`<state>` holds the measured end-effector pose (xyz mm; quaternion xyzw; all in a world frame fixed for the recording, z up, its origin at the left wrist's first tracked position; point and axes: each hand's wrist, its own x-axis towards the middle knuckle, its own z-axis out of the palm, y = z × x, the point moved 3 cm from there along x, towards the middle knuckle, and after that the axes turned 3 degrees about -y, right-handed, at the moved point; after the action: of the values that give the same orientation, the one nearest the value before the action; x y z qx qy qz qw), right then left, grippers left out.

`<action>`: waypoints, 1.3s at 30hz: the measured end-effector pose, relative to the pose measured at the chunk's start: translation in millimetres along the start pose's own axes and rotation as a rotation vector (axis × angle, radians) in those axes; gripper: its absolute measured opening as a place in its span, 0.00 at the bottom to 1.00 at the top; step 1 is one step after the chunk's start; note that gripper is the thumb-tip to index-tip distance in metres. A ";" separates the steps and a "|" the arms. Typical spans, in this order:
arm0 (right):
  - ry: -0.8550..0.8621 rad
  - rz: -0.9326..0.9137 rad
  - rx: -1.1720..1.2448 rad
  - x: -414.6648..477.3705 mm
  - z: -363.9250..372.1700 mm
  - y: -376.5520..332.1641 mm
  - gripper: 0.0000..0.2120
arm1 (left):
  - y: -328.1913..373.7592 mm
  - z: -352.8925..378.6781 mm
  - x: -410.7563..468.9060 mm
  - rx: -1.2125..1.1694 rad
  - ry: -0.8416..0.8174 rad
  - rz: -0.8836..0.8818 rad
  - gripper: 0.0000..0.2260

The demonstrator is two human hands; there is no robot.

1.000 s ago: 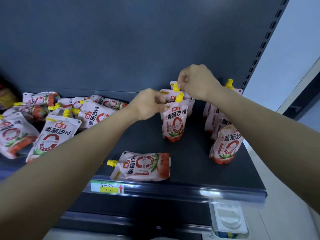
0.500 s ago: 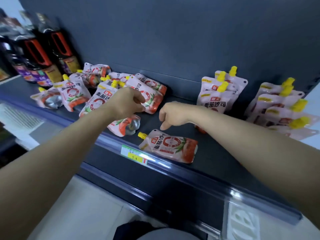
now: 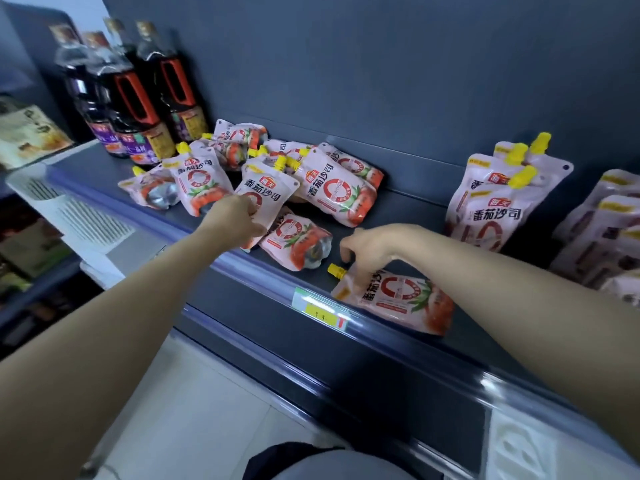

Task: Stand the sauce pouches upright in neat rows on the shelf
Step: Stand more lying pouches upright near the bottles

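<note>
Several white-and-red tomato sauce pouches with yellow caps lie in a loose heap (image 3: 332, 188) at the shelf's left middle. My left hand (image 3: 235, 220) is closed on the lower edge of one pouch (image 3: 265, 194) from that heap. A single pouch (image 3: 401, 299) lies flat near the shelf's front edge, cap to the left. My right hand (image 3: 374, 245) rests on its top corner beside the cap, fingers curled down; whether it grips is unclear. Upright pouches (image 3: 495, 202) stand in a row against the back wall, with a blurred second row (image 3: 602, 233) at far right.
Dark soy sauce bottles (image 3: 138, 98) stand at the shelf's left end behind the heap. A price tag (image 3: 320, 308) sits on the shelf's front rail (image 3: 398, 337). Bare dark shelf (image 3: 408, 209) lies between the heap and the upright rows. Other shelving with goods is at far left.
Both hands left the upright rows and came over to the heap. My left hand has closed on a pouch there. My right hand has come down onto the flat pouch at the front.
</note>
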<state>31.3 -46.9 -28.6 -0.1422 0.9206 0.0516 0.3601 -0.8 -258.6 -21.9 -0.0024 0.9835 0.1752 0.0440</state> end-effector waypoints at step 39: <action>0.665 0.636 0.395 -136.8 -12.5 92.0 0.11 | 73.5 -46.9 34.8 -0.655 -0.087 0.283 0.06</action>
<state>91.5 69.2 72.6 0.2079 0.9754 -0.0647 0.0337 -41.0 -205.4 44.2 0.1274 0.8631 0.4852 0.0581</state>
